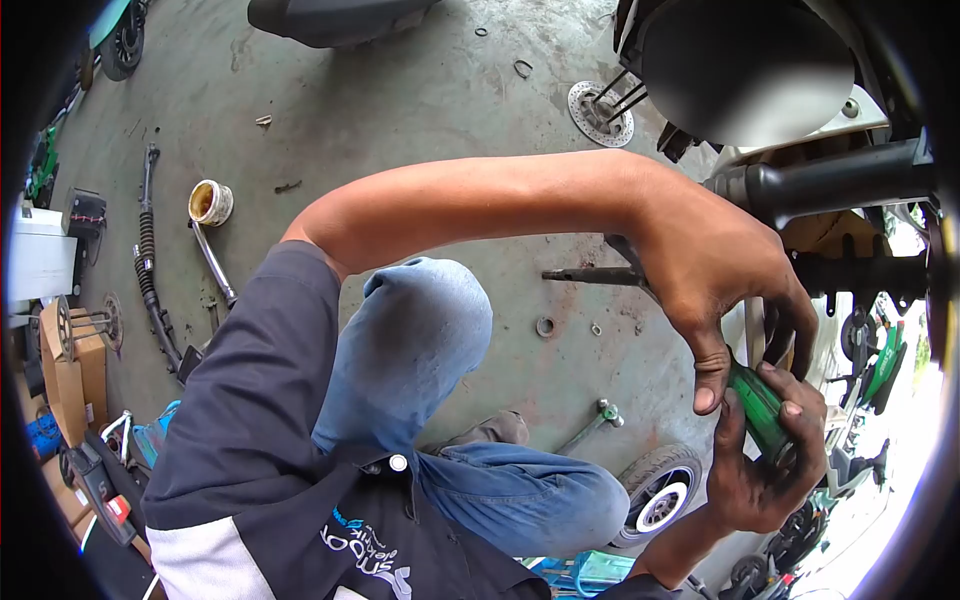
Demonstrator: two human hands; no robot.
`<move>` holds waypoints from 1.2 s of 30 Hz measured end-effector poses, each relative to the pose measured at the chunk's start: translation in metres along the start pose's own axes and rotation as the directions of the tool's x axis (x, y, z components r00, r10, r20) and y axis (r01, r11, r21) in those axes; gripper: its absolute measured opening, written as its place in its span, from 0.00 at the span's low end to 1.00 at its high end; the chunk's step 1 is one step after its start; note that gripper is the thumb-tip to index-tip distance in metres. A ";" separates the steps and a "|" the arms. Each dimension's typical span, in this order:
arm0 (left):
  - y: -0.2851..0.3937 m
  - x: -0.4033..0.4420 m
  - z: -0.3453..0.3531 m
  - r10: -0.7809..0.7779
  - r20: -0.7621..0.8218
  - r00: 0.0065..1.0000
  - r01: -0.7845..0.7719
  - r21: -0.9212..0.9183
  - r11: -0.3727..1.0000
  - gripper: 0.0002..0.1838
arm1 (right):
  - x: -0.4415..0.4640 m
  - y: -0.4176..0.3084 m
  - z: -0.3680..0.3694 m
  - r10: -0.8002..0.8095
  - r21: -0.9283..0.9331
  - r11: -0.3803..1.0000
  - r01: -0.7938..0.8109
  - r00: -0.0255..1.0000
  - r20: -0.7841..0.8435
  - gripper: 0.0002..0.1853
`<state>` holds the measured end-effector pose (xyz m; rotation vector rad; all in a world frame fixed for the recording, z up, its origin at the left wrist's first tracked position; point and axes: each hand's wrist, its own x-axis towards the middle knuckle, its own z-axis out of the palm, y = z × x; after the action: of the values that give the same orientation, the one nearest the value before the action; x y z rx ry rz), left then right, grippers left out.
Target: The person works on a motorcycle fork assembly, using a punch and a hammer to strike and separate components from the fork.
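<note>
**Fingers (812,440) Gripping a Green Piece (757,405) Above and to the Right of a Wheel (660,505)**

The right hand (755,490) is gripping the green piece, its thumb lying along the left flank and its fingers curling over the opposite side. The left hand (722,265) is arching over from above, its thumb and fingers standing apart about the upper end; whether they are touching it cannot be told. The green piece is leaning aslant between the two hands, to the upper right of the wheel. Farther up in that direction, a black tube (840,185) is extending sideways beyond the left hand. Immediately left of the wheel, a knee in blue trousers (540,500) is bending toward the tyre. To the wheel's upper left, a hammer (609,412) is lying on the floor (440,110); farther that way, a ring (538,327) is lying flat. Well above the wheel, a perforated disc (582,115) is resting with dark rods projecting from it. Well apart to the wheel's upper left, a white tub (222,208) is standing near a rod with a coil spring (147,235).
</note>
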<state>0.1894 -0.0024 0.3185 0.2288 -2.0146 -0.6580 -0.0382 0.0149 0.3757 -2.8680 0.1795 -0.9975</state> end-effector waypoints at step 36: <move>-0.036 0.006 0.056 0.038 -0.287 0.957 0.061 0.326 0.943 0.18 | -0.337 0.111 0.056 0.963 0.025 0.121 -0.992 0.112 -0.246 0.33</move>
<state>0.1353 -0.0149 0.2819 0.5091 -1.8280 -0.2653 -0.2743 -0.0432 0.1119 -1.7835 1.9600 -0.8508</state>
